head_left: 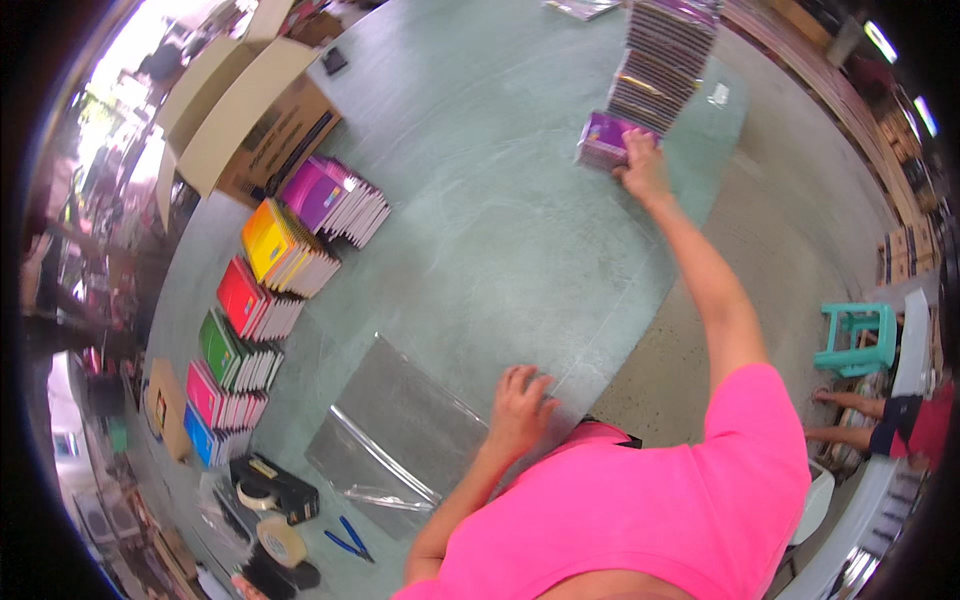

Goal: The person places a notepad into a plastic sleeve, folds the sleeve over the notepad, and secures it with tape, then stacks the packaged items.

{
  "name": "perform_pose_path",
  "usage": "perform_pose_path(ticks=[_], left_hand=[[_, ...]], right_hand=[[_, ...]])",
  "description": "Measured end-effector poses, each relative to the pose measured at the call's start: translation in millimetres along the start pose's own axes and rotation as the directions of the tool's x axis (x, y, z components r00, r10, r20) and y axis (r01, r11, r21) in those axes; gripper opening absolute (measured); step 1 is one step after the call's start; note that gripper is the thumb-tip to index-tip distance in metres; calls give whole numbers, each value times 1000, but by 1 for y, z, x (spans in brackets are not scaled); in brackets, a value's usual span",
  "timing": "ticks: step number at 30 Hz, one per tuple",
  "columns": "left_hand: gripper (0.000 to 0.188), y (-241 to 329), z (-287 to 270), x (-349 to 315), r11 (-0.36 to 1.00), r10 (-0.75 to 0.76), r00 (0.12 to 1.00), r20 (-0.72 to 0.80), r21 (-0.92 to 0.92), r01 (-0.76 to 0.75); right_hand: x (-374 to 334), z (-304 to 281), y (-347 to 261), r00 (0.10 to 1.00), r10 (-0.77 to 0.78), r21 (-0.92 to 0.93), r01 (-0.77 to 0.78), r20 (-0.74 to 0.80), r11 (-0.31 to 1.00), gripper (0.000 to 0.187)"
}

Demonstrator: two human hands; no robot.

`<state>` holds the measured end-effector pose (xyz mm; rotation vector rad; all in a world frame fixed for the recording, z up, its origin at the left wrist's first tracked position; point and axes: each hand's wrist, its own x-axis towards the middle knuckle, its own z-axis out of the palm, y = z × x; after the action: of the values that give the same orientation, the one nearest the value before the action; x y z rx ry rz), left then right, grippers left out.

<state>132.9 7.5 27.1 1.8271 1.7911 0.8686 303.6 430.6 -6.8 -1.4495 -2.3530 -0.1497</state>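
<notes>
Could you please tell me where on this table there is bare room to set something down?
The widest bare patch is the middle of the grey-green tabletop, between the row of colourful notebook stacks and the right hand on a purple packet. It is crowded along the left edge and by the clear plastic sheet beside the left hand.

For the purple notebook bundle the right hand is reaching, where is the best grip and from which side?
Probably the near short edge of the purple bundle, from the person's side: it lies flat, the tall stack blocks its far right, and the right hand already rests there.
</notes>
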Motion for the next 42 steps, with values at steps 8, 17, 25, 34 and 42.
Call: perform_pose_path(ticks=[8,17,25,34,42], left_hand=[[27,-58,-76,-32,908,-198,889,-414,264,325],[23,-80,-119,-239,443,-310,238,-921,82,893],[25,-75,-103,-348,216,-539,53,-841,-77,973],[23,-83,-116,-299,510,-569,318,-758,-22,860],[25,-131,-333,-283,589,-120,525,-843,365,721]], right_hand=[[30,-1,33,996,88,-219,-83,14,972,67],[-99,-10,-264,877,-467,446,465,-112,765,50],[-318,-63,-495,134,-990,922,386,-53,3,42],[-338,-86,-485,-80,-993,730,674,-84,-116,67],[-305,-124,-510,317,-931,874,486,-179,-2,38]])
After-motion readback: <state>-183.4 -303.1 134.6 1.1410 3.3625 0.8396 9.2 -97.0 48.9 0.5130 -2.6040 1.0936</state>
